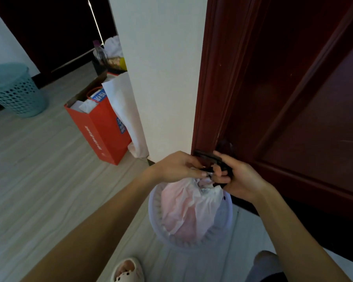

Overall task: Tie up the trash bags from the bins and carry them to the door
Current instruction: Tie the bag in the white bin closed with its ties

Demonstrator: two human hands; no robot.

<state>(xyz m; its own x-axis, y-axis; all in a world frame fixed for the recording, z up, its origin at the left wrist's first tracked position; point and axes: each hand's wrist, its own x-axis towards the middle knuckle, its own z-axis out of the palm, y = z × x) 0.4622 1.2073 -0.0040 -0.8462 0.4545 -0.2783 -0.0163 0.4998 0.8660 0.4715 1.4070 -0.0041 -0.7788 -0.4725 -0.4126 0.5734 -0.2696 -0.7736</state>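
A pale trash bag (188, 208) with pink and white contents sits in a round white bin (222, 222) on the floor below me. Dark strips at the bag's top (209, 157) are pulled up above its gathered neck. My left hand (179, 167) pinches one strip from the left. My right hand (238, 176) has its fingers curled round the other strip on the right. Both hands meet just over the bin, close to the dark red door frame (208, 110).
A white wall pillar (163, 78) stands straight ahead, with a dark red door (304, 98) to its right. An orange paper bag (102, 127) full of items stands left of the pillar. A teal mesh bin (14, 90) sits far left. My slipper (126, 269) is near the bottom edge.
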